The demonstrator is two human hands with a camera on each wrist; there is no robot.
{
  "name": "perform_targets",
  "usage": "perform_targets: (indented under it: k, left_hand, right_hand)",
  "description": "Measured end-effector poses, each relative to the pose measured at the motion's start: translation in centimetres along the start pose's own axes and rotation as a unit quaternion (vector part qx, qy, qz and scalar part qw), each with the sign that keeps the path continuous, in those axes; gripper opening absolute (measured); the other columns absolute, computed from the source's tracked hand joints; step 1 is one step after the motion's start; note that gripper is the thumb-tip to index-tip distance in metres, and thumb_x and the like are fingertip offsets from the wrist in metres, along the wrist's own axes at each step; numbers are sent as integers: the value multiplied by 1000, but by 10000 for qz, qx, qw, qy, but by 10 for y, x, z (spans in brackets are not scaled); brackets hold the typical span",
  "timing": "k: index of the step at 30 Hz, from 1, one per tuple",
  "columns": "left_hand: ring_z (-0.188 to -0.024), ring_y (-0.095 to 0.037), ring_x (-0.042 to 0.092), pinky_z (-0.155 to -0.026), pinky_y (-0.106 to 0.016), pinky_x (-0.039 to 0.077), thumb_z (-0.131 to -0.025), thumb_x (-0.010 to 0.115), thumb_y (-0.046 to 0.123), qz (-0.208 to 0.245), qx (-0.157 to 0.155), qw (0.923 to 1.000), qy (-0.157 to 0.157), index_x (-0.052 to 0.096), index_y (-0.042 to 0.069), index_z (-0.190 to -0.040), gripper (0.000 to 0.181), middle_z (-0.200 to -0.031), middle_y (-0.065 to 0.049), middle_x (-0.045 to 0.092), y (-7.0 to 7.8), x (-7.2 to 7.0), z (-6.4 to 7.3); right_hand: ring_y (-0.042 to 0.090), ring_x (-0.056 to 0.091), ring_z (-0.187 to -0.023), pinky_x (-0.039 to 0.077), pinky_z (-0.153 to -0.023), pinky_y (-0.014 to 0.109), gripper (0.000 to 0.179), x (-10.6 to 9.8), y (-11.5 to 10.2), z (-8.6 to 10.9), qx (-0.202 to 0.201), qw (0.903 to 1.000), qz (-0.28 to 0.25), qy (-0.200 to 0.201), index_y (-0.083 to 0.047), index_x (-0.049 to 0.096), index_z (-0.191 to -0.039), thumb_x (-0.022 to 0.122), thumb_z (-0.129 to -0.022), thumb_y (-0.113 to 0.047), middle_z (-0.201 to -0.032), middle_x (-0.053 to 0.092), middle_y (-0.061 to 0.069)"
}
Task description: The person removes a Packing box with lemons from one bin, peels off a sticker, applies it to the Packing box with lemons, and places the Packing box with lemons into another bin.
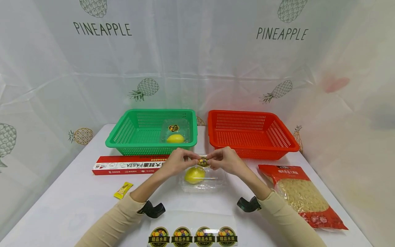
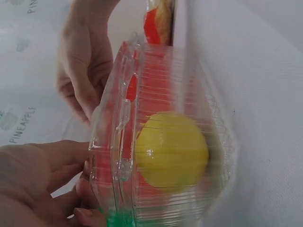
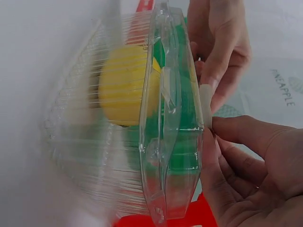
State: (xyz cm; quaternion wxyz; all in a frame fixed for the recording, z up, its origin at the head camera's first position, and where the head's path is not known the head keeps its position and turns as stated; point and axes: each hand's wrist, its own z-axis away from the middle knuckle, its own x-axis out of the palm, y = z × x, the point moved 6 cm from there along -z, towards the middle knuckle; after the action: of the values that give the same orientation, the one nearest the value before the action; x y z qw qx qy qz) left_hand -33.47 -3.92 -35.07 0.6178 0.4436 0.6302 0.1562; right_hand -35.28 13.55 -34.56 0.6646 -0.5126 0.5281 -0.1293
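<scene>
A round black-and-gold fruit sticker [image 1: 202, 162] is pinched by its two sides between my hands, just over the lid of a clear plastic clamshell box [image 1: 214, 183]. My left hand [image 1: 178, 162] has its left edge and my right hand [image 1: 227, 160] its right edge. From the right wrist view, the sticker's pale back [image 3: 206, 105] shows edge-on at the lid; whether it touches the lid I cannot tell. Inside the closed box sits a yellow lemon [image 2: 173, 151], seen through the ribbed wall.
Behind stand a green basket [image 1: 151, 149], holding another stickered box [image 1: 184, 127] with a lemon, and a red basket [image 1: 253, 152]. A pasta box [image 1: 123, 165] and a yellow sachet [image 1: 123, 190] lie left, a pasta bag [image 1: 303, 193] right. Several stickers sit on a sheet [image 1: 192, 219] in front.
</scene>
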Motion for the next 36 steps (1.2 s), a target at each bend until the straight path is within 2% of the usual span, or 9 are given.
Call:
perform_targets:
  k: [6,10,13,17,29,36]
  left_hand:
    - [-57,-9,45,-49,-16,32,-89,70,13,-267,-30,9996,-38,78,10,-102,16,-84,-1,74,0,2,0]
    - [-56,-9,44,-48,-17,31,-88,70,13,-326,-67,9994,-23,78,10,-101,15,-83,-1,74,0,2,0]
    - [-56,-8,43,-48,-17,31,-88,70,13,-348,-92,9994,9,78,10,-101,15,-84,-1,75,-2,2,-1]
    - [-56,-8,44,-49,-17,31,-88,70,14,-409,-91,9991,40,78,10,-101,15,-85,-1,75,-4,2,-2]
    - [-58,-7,46,-51,-17,33,-88,70,14,-613,13,9981,-38,79,12,-97,14,-88,1,77,-5,3,-6]
    - [-59,-7,47,-52,-18,34,-88,69,14,-633,-36,9980,-37,79,12,-97,14,-88,1,77,-6,3,-6]
  right_hand:
    - [29,73,-73,61,-66,33,18,2,0,-1,50,9998,196,0,-2,76,-102,74,-87,-13,-89,75,12]
    - [19,71,-67,60,-63,28,18,3,2,-3,81,9993,365,23,-2,76,-101,74,-87,-13,-87,75,12]
    - [14,69,-64,61,-64,31,18,4,2,-2,99,9992,392,54,-1,76,-100,74,-87,-13,-85,75,13]
    - [14,69,-63,61,-64,33,18,5,1,-2,84,9992,373,76,0,76,-99,75,-86,-13,-83,75,14]
    - [13,67,-62,60,-61,28,18,6,2,-4,178,9985,507,78,-2,77,-99,75,-86,-14,-83,75,12]
    - [13,67,-61,60,-62,32,18,7,3,-4,253,9985,489,47,-2,77,-99,75,-86,-14,-84,75,12]
